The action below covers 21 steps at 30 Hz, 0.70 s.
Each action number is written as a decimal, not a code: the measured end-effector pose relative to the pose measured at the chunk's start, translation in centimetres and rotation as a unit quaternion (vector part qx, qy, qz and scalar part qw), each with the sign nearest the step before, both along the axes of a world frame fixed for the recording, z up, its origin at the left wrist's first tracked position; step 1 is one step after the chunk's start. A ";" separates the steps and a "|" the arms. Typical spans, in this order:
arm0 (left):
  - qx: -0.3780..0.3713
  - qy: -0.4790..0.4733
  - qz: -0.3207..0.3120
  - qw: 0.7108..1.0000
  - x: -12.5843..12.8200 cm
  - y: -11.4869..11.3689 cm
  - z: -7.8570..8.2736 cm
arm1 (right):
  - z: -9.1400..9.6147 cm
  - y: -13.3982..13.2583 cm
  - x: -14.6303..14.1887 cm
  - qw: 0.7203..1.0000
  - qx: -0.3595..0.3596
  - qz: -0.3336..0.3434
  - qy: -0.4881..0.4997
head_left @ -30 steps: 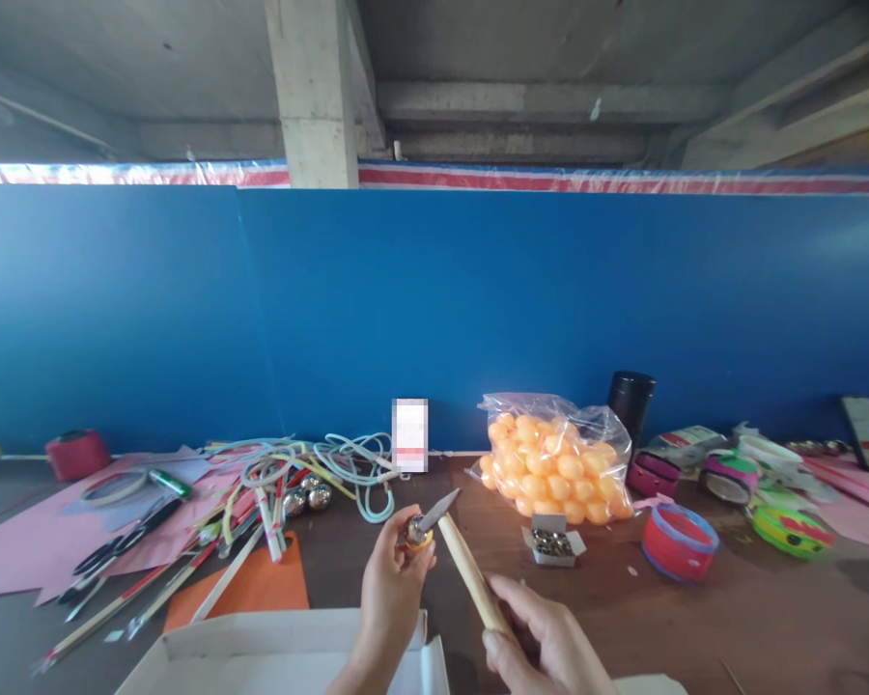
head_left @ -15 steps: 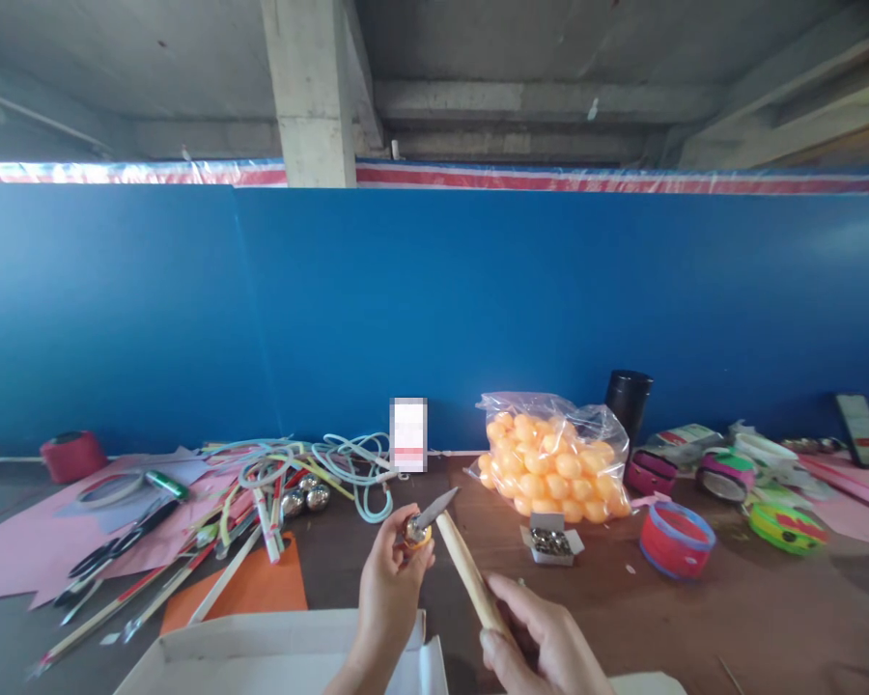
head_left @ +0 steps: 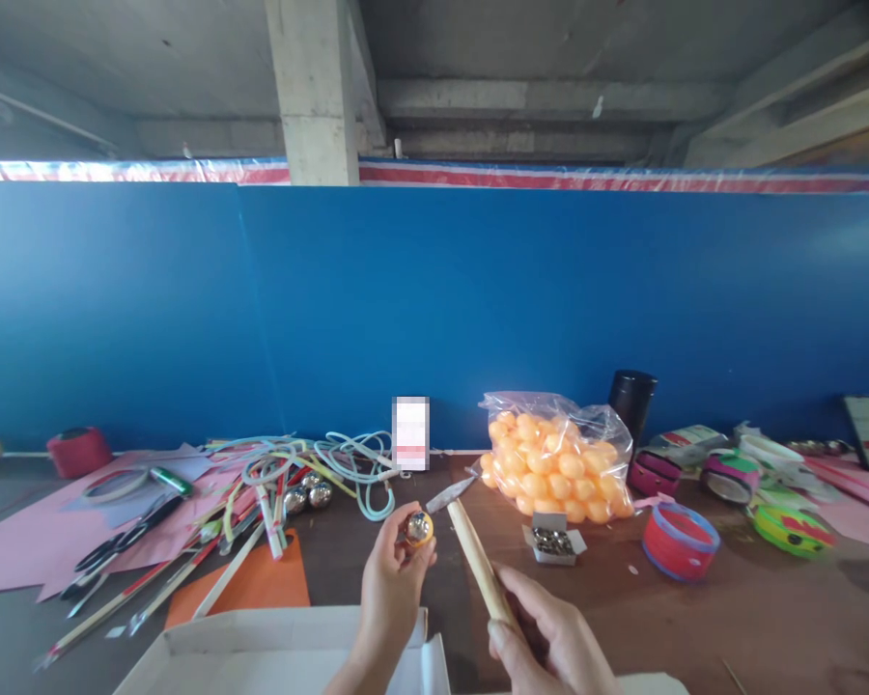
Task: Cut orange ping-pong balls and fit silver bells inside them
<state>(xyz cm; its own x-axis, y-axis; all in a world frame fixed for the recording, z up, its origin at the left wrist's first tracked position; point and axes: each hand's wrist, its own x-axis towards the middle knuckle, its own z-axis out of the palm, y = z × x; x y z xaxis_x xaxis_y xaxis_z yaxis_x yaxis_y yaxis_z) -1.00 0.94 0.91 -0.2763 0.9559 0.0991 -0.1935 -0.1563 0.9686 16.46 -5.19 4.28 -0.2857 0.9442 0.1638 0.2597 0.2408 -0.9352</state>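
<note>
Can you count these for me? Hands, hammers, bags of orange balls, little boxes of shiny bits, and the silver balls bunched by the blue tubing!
Hands: 2, left hand and right hand
Hammers: 1, the hammer
Bags: 1, the bag of orange balls
Little boxes: 1, the box of shiny bits
Bunched silver balls: 3 showing
Total: 8

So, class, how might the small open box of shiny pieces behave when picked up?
The box is probably heavy for its size, given the metallic-looking pieces inside. Open flaps suggest they could spill if tipped.
</note>
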 end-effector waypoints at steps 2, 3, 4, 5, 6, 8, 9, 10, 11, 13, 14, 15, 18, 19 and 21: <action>0.001 -0.002 -0.001 1.000 0.0 0.0 -0.1 | 0.0 0.0 -0.1 1.000 0.008 0.005 -0.013; 0.000 -0.002 -0.002 1.000 0.0 0.0 -0.1 | -0.1 0.0 -0.1 1.000 0.012 0.007 -0.018; 0.000 -0.003 -0.004 1.000 -0.1 0.0 -0.2 | -0.1 0.0 -0.1 1.000 0.018 0.008 -0.023; 0.000 -0.003 -0.004 1.000 -0.1 -0.1 -0.2 | 0.0 0.0 -0.1 0.999 0.025 0.005 -0.029; 0.000 -0.002 -0.003 1.000 -0.1 -0.1 -0.2 | 0.0 0.0 -0.1 0.999 0.034 0.003 -0.034; -0.001 0.001 0.002 1.000 -0.1 -0.1 -0.2 | 0.1 0.1 0.0 0.997 0.057 0.004 -0.042; -0.002 0.004 -0.004 1.000 -0.1 -0.1 -0.2 | 0.1 0.2 0.1 0.997 0.068 0.010 -0.047; 0.000 0.006 -0.004 1.000 -0.1 0.0 -0.2 | 0.2 0.3 0.2 0.995 0.077 0.022 -0.053; 0.002 0.008 -0.005 1.000 -0.1 0.0 -0.2 | 0.2 0.4 0.3 0.994 0.082 0.036 -0.060; 0.007 0.009 -0.003 1.000 0.0 0.0 -0.2 | 0.3 0.5 0.4 0.992 0.083 0.059 -0.077; 0.008 0.007 -0.002 1.000 0.0 0.1 -0.2 | 0.3 0.6 0.4 0.991 0.082 0.065 -0.084; 0.008 0.003 -0.002 1.000 0.0 0.1 -0.2 | 0.3 0.6 0.5 0.991 0.081 0.068 -0.088; 0.006 -0.002 0.000 1.000 0.1 0.2 -0.2 | 0.2 0.6 0.5 0.991 0.086 0.057 -0.089; 0.005 -0.001 0.001 1.000 0.1 0.2 -0.2 | 0.2 0.6 0.5 0.990 0.087 0.054 -0.092; 0.004 0.003 0.002 1.000 0.1 0.1 -0.2 | 0.2 0.6 0.5 0.990 0.087 0.054 -0.100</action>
<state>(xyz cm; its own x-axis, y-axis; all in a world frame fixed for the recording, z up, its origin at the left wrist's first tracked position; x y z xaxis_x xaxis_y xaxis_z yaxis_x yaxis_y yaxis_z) -0.86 1.07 0.73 -0.2797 0.9540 0.1081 -0.1871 -0.1646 0.9685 17.00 -4.59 4.44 -0.4272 0.8684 0.2516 0.3985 0.4307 -0.8098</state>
